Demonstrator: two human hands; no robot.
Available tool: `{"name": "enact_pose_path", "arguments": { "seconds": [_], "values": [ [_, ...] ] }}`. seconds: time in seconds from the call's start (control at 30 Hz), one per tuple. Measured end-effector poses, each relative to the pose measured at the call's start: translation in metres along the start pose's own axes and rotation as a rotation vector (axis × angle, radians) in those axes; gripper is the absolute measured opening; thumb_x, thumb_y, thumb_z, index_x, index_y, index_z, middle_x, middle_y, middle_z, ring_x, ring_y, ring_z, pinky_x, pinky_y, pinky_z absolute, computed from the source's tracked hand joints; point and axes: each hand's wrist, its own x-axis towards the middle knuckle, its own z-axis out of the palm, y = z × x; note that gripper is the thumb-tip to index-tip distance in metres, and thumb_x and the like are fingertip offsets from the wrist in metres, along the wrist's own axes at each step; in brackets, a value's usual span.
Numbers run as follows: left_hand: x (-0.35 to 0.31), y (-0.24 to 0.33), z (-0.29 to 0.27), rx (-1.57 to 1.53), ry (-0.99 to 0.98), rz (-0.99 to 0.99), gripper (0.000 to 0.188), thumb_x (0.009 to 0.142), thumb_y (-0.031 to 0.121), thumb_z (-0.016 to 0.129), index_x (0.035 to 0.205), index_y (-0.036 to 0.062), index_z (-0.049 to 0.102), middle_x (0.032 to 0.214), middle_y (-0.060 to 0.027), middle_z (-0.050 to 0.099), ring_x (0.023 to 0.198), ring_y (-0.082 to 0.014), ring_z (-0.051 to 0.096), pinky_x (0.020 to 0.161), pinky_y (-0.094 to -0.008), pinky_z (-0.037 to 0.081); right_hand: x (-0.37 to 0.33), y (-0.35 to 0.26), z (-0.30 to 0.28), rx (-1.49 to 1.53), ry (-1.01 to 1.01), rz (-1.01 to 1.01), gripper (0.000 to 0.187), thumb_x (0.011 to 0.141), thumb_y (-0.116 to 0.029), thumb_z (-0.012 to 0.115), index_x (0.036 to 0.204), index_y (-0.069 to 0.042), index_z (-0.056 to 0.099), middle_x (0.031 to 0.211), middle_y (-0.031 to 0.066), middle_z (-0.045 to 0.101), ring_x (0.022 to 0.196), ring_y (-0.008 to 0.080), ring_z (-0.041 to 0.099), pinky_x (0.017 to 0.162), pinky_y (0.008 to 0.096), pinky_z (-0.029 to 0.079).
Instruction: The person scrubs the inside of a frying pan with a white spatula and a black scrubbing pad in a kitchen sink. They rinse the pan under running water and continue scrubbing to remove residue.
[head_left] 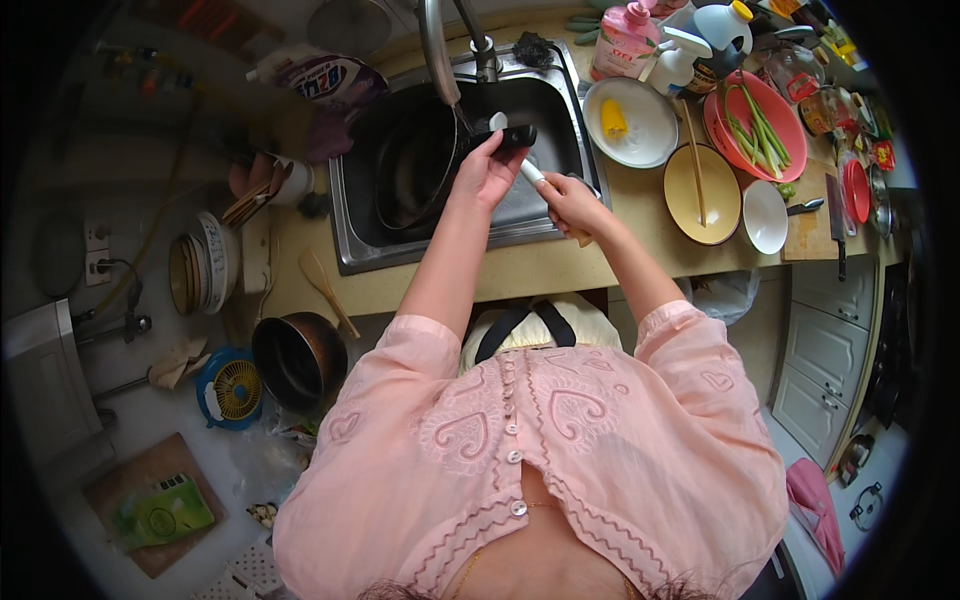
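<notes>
Over the sink [345,235], our L hand [488,174] is clamped on the black handle [519,136], w/ the pan [412,165] tilted to its L, inside; our R hand [577,206], farther from the pan, grips a white tool [533,173], long axis slanting up-L twd the handle.

soft light | right brighter | left — dim, shadowy | rim — black, edges bowed
</notes>
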Motion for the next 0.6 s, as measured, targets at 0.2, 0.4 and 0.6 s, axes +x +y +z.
{"name": "enact_pose_path", "arguments": {
  "seconds": [0.2, 0.4, 0.6],
  "values": [
    [0.026, -0.003, 0.018, -0.008, 0.087, -0.02, 0.022, 0.089, 0.011, 0.048, 0.104, -0.0054, 0.051, 0.106, -0.0201, 0.057, 0.101, -0.0313, 0.056, 0.091, -0.0429, 0.047, -0.024, 0.001, -0.014, 0.113, 0.112, 0.022, 0.038, 0.091, -0.031, 0.045, 0.124, -0.011, 0.045, 0.055, 0.0001, 0.044, 0.04, 0.0088, 0.041, 0.036, 0.0257, 0.036],
    [0.041, 0.008, -0.003, -0.108, 0.164, 0.04, 0.027, 0.093, 0.017, 0.041, 0.111, -0.0034, 0.046, 0.114, -0.0206, 0.052, 0.107, -0.0352, 0.051, 0.091, -0.0502, 0.044, -0.03, 0.007, -0.017, 0.141, 0.097, 0.004, 0.039, 0.091, -0.032, 0.045, 0.124, -0.012, 0.045, 0.055, -0.0001, 0.043, 0.039, 0.0082, 0.04, 0.035, 0.0243, 0.036],
    [0.033, 0.018, -0.018, -0.145, 0.233, 0.083, 0.024, 0.092, 0.008, 0.041, 0.112, -0.0057, 0.043, 0.116, -0.0217, 0.049, 0.109, -0.0346, 0.049, 0.093, -0.0509, 0.043, -0.03, 0.002, -0.018, 0.191, 0.032, 0.022, 0.039, 0.091, -0.032, 0.045, 0.126, -0.015, 0.045, 0.055, -0.0005, 0.043, 0.039, 0.0071, 0.039, 0.034, 0.0233, 0.034]
  ]
}}
